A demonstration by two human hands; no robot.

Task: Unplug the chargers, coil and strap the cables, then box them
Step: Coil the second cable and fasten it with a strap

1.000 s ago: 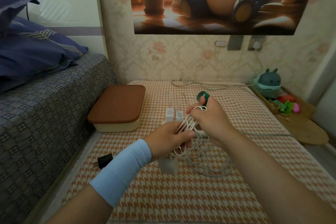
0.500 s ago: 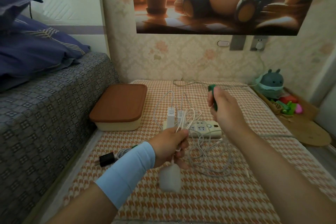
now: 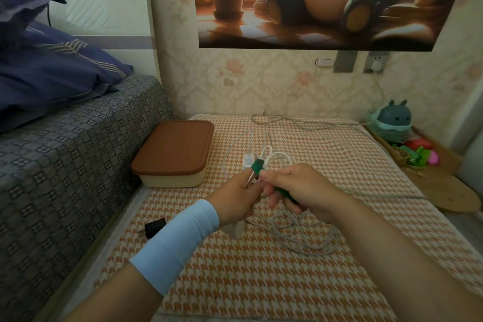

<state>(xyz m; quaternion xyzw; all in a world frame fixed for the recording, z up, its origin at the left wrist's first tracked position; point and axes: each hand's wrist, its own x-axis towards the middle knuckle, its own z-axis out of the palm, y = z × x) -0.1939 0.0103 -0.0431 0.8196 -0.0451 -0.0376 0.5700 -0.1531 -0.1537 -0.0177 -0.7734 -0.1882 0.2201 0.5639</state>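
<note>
My left hand (image 3: 236, 197) grips a coiled white charger cable (image 3: 278, 158), whose loops stick up above the fist. Its white charger block (image 3: 236, 229) hangs blurred below that hand. My right hand (image 3: 300, 188) holds a green strap (image 3: 257, 166) against the coil, one end poking up between the two hands. A white charger (image 3: 247, 159) stands plugged in just behind my hands; the power strip is hidden by them. More loose white cable (image 3: 303, 238) lies on the mat under my right wrist. The storage box (image 3: 173, 153), cream with a brown lid, sits shut at the left.
A black plug (image 3: 154, 227) lies on the checked mat (image 3: 261, 282) by my left sleeve. A grey lead (image 3: 300, 123) runs along the wall to a socket (image 3: 375, 63). The bed (image 3: 65, 151) borders the left; toys (image 3: 415, 153) and a wooden board (image 3: 444, 188) lie right.
My right hand came back down from beside the strip and brought the green strap onto the coil in my left hand. The power strip is now covered by my hands.
</note>
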